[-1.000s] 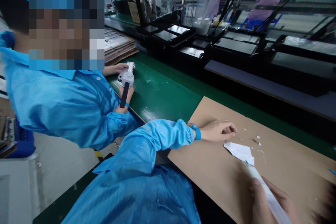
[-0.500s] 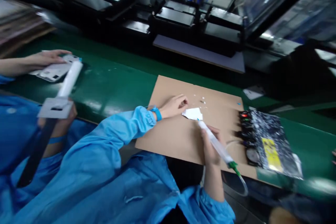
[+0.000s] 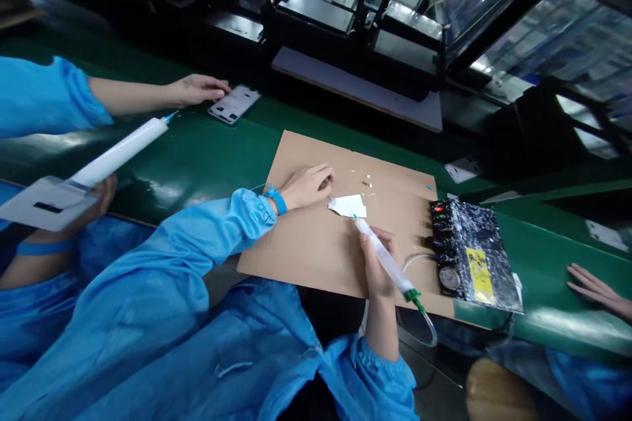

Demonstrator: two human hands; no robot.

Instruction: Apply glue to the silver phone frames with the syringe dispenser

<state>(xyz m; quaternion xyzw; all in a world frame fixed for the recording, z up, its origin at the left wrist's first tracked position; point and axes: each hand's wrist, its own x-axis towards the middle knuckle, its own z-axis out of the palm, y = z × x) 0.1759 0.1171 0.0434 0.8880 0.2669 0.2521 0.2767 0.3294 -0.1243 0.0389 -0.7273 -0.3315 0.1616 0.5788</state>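
Note:
My left hand (image 3: 307, 185), with a blue strap at the wrist, rests on a brown cardboard sheet (image 3: 306, 260). Its fingers are curled in, and nothing shows in them. Just right of it lies a small white piece of paper (image 3: 349, 205). My right hand (image 3: 381, 270) is wrapped round a clear dispensing syringe (image 3: 386, 260) with a green cap and a thin tube at its rear. The syringe slants up to the left, its blue tip at the paper's lower edge; contact cannot be made out. Small white bits (image 3: 368, 181) lie beyond the paper.
Right of the cardboard stands a smeared black dispenser controller (image 3: 478, 253) with a yellow label. At left, a co-worker's hand (image 3: 195, 89) touches a phone panel (image 3: 234, 104); their other hand holds a white syringe (image 3: 118, 152). Another person's hand (image 3: 600, 289) is at right.
The view has shifted, so the cardboard and controller appear further left. The co-worker's syringe is now apart from the phone panel, which lies on the bench. My hands keep much the same pose.

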